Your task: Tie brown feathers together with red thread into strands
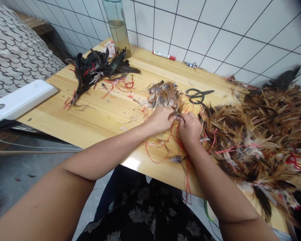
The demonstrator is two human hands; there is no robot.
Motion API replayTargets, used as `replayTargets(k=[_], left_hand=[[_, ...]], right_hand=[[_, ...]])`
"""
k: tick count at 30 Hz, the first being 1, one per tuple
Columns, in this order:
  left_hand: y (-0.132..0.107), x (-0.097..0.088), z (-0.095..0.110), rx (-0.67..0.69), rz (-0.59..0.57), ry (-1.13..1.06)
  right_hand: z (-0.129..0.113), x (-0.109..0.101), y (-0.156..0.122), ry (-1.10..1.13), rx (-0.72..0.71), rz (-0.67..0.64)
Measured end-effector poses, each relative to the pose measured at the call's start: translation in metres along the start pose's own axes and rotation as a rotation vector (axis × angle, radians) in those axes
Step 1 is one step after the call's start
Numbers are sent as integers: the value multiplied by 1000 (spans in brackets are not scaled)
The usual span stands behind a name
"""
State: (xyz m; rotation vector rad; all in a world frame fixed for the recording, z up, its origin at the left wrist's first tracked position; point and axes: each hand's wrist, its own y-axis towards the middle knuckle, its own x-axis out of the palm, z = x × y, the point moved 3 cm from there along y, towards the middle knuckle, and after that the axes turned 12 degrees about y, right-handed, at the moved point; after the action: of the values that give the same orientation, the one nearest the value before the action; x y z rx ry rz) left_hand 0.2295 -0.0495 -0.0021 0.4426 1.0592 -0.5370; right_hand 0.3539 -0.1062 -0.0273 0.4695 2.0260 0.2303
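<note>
My left hand (pixel 161 119) and my right hand (pixel 190 128) meet over the middle of the wooden table (pixel 95 113), both with fingers closed in a pinch on a small bunch of brown feathers (pixel 177 115) between them. Loose red thread (pixel 163 144) trails from under the hands toward the table's near edge. Just beyond my left hand lies a small pile of grey-brown feathers (pixel 163 94). A big heap of brown feathers (pixel 261 134) tied with red thread fills the table to the right of my right hand.
Black scissors (pixel 198 95) lie behind the hands. A pile of black feathers (pixel 97 68) with red thread sits far left, beside a glass bottle (pixel 117 26). A red marker (pixel 164 55) rests by the tiled wall. A white device (pixel 17 100) overhangs the left edge.
</note>
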Motion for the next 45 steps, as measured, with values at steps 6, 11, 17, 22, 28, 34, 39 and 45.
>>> replayTargets(k=[6,11,17,22,28,34,39,45], left_hand=[[2,5,-3,-13,104,-195],[3,9,-8,-41,174,-333],[6,8,-14,-101,136,-443],[9,5,-26,-157,124,-576],[7,3,-20,-103,59,-557],[10,4,-17,-20,94,-542],[13,11,-17,-12,58,-661],[11,-2,-19,21,33,-682]], right_hand=[[-7,-4,-3,-48,-29,49],[-3,6,-4,60,-90,41],[4,9,-1,329,-125,42],[11,10,4,673,6,24],[13,9,8,819,99,-96],[12,6,11,866,79,-128],[17,6,12,874,66,-123],[19,8,11,967,28,-163]])
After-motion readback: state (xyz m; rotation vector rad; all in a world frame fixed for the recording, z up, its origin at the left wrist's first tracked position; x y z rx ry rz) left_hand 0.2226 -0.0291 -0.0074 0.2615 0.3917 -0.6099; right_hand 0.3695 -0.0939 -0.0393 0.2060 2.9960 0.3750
